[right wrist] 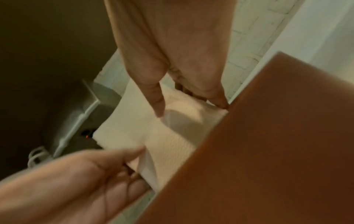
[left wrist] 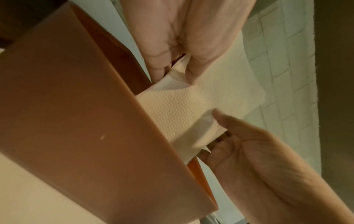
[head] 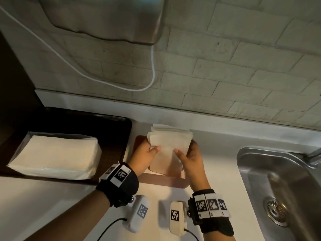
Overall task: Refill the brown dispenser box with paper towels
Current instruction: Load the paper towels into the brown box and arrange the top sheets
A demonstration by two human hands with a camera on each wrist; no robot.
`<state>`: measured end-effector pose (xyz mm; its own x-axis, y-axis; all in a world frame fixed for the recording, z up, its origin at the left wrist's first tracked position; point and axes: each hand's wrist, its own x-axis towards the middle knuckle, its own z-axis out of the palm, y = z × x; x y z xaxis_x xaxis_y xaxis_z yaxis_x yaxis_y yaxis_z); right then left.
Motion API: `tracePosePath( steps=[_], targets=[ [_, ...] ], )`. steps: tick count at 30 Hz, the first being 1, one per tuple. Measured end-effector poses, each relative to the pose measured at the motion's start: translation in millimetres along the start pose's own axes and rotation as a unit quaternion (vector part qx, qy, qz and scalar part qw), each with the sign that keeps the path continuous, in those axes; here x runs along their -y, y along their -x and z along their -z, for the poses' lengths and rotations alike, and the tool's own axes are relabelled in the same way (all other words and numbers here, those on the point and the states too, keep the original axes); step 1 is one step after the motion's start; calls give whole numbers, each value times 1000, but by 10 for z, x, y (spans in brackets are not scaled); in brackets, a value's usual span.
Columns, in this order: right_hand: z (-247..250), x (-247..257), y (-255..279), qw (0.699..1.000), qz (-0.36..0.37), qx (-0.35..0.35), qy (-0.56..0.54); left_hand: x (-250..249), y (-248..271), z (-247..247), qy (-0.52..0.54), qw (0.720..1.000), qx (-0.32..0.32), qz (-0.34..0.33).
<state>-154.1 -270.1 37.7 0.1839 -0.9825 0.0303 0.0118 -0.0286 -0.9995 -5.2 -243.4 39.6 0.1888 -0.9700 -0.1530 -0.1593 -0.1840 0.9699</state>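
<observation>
Brown box (head: 163,181) w/ towels (head: 169,141) (both hands)

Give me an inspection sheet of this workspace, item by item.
Surface: pale countertop, lit unevenly.
Job's things: brown dispenser box stands open on the counter; a paper towel stack sits partly inside it and sticks out above the rim. A large supply stack of towels lies in its wrapper on a dark tray to the left.
Clutter: nothing seen.
Hands: left hand and right hand each grip a side of the paper towel stack, thumbs on its front.
Cables: a white cord hangs from a wall-mounted metal unit; black leads run from the wrist cameras.
Surroundings: pale brick wall; steel sink at right.
</observation>
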Motion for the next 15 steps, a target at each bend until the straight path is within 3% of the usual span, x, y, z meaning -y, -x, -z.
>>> tracePosePath(
  steps=[6, 10, 15],
  targets=[
    [-39, -117, 47, 999, 7, 7, 50, 25, 15, -33, -26, 998, -49, -17],
    [-79, -176, 60, 996, -26, 7, 88, -30, 54, -84, -7, 999, -29, -12],
    [-52, -126, 55, 995, 2, -29, 98, -5, 58, -95, -35, 994, -79, -70]
  ],
)
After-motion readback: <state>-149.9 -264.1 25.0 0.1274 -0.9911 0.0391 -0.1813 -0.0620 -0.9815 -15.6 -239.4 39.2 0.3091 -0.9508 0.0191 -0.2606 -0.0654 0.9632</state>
